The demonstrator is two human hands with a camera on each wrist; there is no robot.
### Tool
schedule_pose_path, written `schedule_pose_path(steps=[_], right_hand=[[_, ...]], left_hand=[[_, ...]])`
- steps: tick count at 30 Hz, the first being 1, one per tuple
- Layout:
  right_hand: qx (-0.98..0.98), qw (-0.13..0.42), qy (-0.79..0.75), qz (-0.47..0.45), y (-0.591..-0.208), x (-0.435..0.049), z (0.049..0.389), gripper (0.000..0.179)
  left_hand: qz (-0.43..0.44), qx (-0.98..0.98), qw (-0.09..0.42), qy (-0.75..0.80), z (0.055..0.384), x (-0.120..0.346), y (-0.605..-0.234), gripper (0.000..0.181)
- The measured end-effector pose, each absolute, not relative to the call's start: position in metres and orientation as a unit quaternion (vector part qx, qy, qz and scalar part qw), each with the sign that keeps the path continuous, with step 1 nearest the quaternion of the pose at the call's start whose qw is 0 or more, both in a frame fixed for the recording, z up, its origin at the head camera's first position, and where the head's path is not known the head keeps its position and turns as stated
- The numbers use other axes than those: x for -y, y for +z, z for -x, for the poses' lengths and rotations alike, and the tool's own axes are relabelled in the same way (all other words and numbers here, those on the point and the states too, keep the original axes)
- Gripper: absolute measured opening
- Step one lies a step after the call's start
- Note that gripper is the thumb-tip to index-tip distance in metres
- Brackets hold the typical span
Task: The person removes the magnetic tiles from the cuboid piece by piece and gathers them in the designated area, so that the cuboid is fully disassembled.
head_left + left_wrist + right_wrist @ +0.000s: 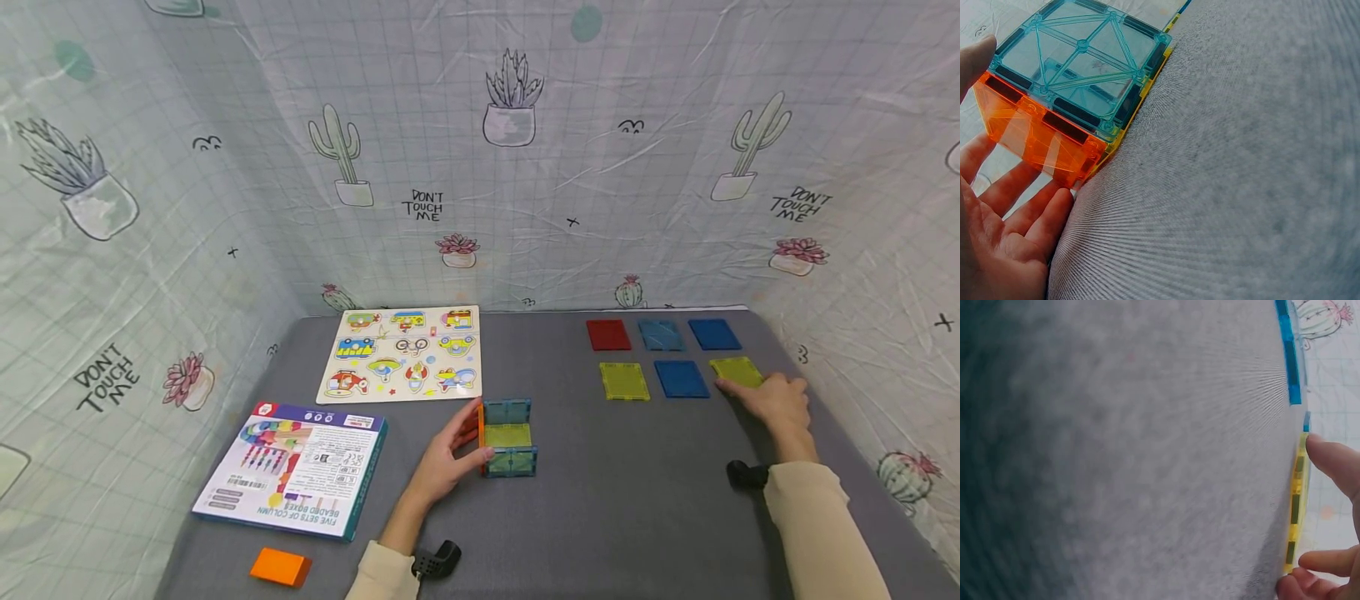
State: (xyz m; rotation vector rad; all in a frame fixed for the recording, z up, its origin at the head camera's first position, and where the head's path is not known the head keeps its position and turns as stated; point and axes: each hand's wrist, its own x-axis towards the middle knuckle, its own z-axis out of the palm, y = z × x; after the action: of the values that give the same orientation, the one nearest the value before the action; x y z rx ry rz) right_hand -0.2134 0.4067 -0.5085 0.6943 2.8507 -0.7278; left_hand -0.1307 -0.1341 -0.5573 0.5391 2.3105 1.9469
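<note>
A small open box of translucent magnetic tiles [512,463] stands mid-table, with teal walls front and back, a yellow base and an orange tile [1041,128] on its left. My left hand [441,463] holds it from that side, thumb at the front teal tile [1082,47] and fingers against the orange one. Far right, my right hand [782,408] spans a flat yellow magnetic tile [735,370], thumb at one edge and fingers at the opposite edge. In the right wrist view this yellow tile [1296,506] shows edge-on, close to the tabletop.
More flat tiles lie back right: red [609,335], light blue [661,335], dark blue [715,334], yellow [625,382] and blue [681,379]. A wooden vehicle puzzle board [401,354], a boxed bead set [292,471] and an orange block [280,567] occupy the left. Printed cloth [517,217] walls surround the table.
</note>
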Motion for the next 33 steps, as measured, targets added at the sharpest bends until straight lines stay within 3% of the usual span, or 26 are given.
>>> schedule_pose_path(steps=[11, 33], right_hand=[[-0.939, 0.06, -0.239, -0.241, -0.5, -0.4, 0.211, 0.113], [-0.941, -0.012, -0.249, -0.227, -0.477, -0.369, 0.21, 0.099]], left_hand=[[-0.183, -0.752, 0.029, 0.632, 0.13, 0.133, -0.556, 0.075], [-0.172, -0.753, 0.035, 0.635, 0.13, 0.133, -0.556, 0.074]])
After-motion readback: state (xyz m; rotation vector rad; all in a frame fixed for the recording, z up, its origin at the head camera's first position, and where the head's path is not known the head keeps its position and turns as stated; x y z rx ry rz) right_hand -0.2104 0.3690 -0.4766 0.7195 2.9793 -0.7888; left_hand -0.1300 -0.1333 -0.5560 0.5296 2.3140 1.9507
